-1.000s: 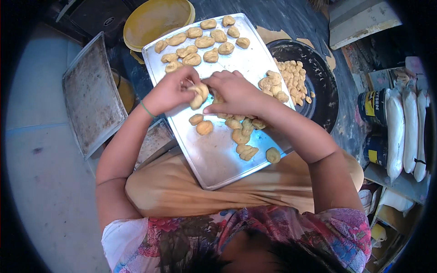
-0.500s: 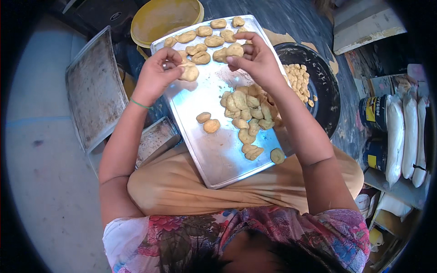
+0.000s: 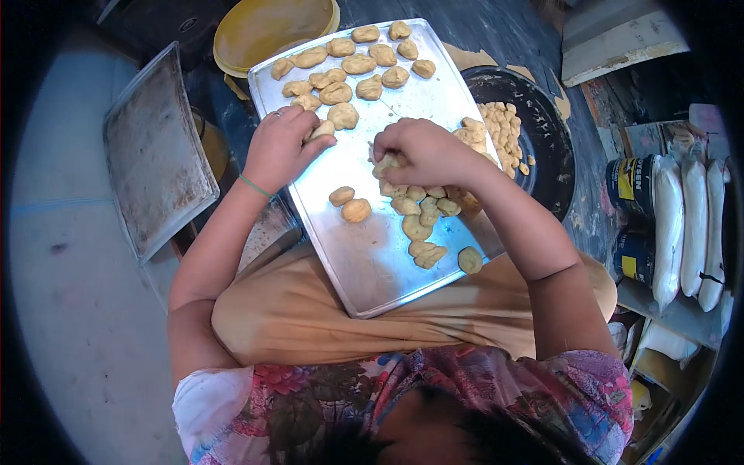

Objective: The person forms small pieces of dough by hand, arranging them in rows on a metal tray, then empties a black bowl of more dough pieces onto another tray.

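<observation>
A metal baking tray [image 3: 345, 256] rests across my lap, tilted in view. Shaped dough pieces [image 3: 358, 63] stand in rows over its far end. My left hand [image 3: 280, 151] is at the tray's left edge, closed on a lump of dough [image 3: 322, 130] that shows past the fingers. Over the loose dough pile [image 3: 416, 225], my right hand [image 3: 430, 153] pinches a dough piece [image 3: 385, 164], partly hidden by the fingers. Two browner pieces [image 3: 356, 210] lie left of the pile, and a single round one [image 3: 470, 260] sits at the near right edge.
Right of the tray stands a black round basin [image 3: 554, 147] with many small dough lumps [image 3: 504, 132]. A yellow tub [image 3: 263, 35] is at the far left, and another worn tray [image 3: 159, 155] leans on the left. Long white packages [image 3: 668, 232] stand at right beside dark cans [image 3: 632, 186].
Both hands have come nearer to me. My right hand has left a dough piece in the far rows and now grips one at the pile. My left hand still holds dough.
</observation>
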Tool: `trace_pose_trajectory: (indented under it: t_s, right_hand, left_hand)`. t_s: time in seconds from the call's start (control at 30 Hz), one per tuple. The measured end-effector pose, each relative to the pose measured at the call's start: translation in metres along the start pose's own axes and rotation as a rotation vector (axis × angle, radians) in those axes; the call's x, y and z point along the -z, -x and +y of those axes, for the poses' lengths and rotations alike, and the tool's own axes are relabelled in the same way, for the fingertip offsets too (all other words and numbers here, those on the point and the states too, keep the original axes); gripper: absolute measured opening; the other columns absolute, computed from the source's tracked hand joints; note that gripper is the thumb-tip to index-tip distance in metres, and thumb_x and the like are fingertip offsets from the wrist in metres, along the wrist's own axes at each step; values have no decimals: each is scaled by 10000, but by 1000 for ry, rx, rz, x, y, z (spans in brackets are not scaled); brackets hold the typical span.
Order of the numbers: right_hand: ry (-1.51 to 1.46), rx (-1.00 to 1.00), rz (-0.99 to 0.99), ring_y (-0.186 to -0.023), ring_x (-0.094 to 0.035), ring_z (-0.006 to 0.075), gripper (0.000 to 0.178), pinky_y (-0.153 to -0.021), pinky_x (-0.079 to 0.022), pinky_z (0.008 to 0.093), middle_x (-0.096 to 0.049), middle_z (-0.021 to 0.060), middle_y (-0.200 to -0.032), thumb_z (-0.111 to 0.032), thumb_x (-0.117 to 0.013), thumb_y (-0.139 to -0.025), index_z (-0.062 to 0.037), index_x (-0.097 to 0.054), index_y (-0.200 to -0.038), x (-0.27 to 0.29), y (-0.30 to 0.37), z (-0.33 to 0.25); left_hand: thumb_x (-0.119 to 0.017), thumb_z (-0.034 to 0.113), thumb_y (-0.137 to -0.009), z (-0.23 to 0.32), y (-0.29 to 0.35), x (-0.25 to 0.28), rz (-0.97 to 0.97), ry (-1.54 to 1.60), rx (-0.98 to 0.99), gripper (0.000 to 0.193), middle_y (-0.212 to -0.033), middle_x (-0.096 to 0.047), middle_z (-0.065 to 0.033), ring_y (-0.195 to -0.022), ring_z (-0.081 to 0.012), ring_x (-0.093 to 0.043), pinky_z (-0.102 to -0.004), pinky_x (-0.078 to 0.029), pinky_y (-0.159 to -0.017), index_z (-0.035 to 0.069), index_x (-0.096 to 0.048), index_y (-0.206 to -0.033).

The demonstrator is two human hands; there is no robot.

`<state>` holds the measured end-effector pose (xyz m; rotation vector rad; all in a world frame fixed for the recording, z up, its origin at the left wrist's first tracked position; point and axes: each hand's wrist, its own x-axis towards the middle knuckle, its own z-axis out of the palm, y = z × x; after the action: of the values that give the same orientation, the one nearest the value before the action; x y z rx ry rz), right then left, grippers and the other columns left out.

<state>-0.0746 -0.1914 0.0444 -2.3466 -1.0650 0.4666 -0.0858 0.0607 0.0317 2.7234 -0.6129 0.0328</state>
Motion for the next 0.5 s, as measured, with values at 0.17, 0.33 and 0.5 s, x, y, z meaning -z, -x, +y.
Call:
trace_pose_trajectory:
  t_s: [0.17, 0.33, 0.5]
  right_hand:
    - [-569, -256, 352, -743, -588, 88, 174, -664, -491, 259, -643, 40, -815, -130, -700, -775, -29, -623, -893, 8, -11, 28]
    - [79, -280, 421, -769, -606, 142, 293, -692, -494, 292, -641, 65, -850, -261, -722, -796, -39, -618, -957, 1, -28, 32]
    - [-124, 144, 177, -870, -618, 234, 361, -762, -494, 358, -638, 86, -948, -244, -731, -761, -63, -615, -1051, -7, 1, 14]
  left_hand:
    - [-649, 250, -820, -7, -10, -18, 296, 67, -48, 234, -915, -576, -119, -880, -320, -569, -413, -461, -771, 47, -633, -935]
    - [-631, 207, -836, -15, -17, -16, 242, -19, -20, 232, -1001, -590, -128, -925, -318, -570, -391, -466, -791, 33, -632, -990]
    - [-640, 223, -825, 6, -16, -22, 157, 18, -202, 247, -1039, -593, -65, -1070, -254, -496, -405, -332, -956, 89, -640, -1032]
